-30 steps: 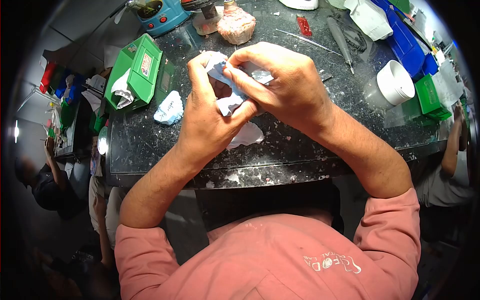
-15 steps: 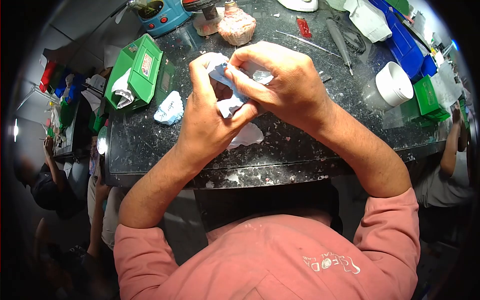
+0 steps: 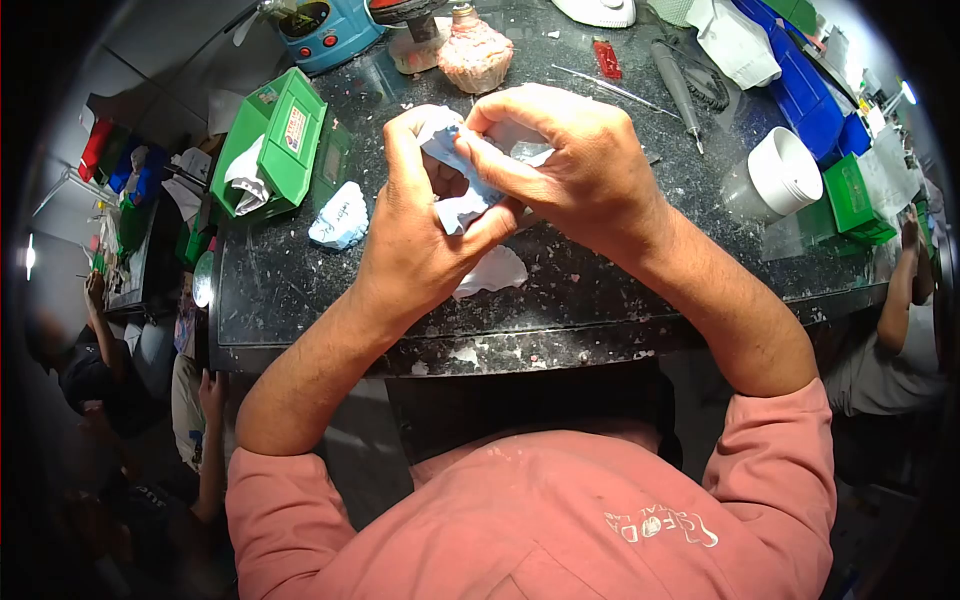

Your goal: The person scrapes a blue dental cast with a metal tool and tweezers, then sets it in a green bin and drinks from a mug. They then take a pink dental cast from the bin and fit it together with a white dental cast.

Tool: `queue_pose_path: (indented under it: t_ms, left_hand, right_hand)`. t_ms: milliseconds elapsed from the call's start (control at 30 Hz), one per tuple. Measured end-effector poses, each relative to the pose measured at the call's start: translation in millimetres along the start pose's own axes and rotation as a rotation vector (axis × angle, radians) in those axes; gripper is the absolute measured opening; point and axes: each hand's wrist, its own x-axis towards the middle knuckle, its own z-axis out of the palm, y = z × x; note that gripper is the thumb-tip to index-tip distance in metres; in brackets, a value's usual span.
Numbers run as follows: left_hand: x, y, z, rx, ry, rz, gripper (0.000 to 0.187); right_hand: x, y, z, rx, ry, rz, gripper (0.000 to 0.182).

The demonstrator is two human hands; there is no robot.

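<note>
Between my two hands is a pale blue and white piece (image 3: 465,205), curved like a ring with a gap in the middle. My left hand (image 3: 415,225) wraps round its left and lower side. The fingers of my right hand (image 3: 560,150) are pinched on its upper right side; what their tips touch is too small to tell. Beside my left wrist a light blue piece with handwriting (image 3: 341,217) lies on the black table (image 3: 300,310). A flat white piece (image 3: 493,273) rests on the table below my hands.
A green bin (image 3: 290,140) stands at the left, near a blue device (image 3: 330,35). Behind my hands is a pink-crusted jar (image 3: 475,50). At the right are a handpiece (image 3: 678,90), a metal tool (image 3: 615,88), a white cup (image 3: 785,170) and blue bins (image 3: 800,90). Other people sit at both sides.
My right hand has shifted very slightly to the right, while the piece stays in both hands. At the left edge, another person's arm has moved a little.
</note>
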Motion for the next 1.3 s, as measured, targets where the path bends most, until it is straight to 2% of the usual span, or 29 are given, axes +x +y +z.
queue_pose_path:
  t_ms: [167, 433, 500, 833, 1133, 1300]
  left_hand:
    - [-0.8, -2.1, -0.2, -0.037, -0.020, -0.048, 0.073]
    - [0.8, -8.3, 1.6, -0.108, -0.002, 0.026, 0.072]
    - [1.6, -7.1, 1.2, -0.115, -0.010, 0.023, 0.072]
    - [0.7, -3.2, 1.9, -0.147, -0.021, 0.007, 0.072]
    - [0.3, -9.9, 3.3, -0.094, 0.010, 0.062, 0.072]
    - [0.7, -9.6, 5.2, -0.074, 0.008, 0.029, 0.075]
  right_hand:
    - [-0.6, -1.8, -2.6, -0.017, -0.016, 0.004, 0.021]
    - [-2.4, -1.0, -1.4, 0.114, 0.018, 0.057, 0.017]
    - [-3.0, 3.7, 1.6, -0.003, 0.065, -0.078, 0.016]
    - [-2.6, 4.9, 3.8, -0.028, 0.068, -0.114, 0.015]
    - [-2.0, 0.0, 1.4, 0.006, 0.049, -0.061, 0.014]
    - [3.6, 4.9, -8.6, 0.055, 0.102, -0.061, 0.015]
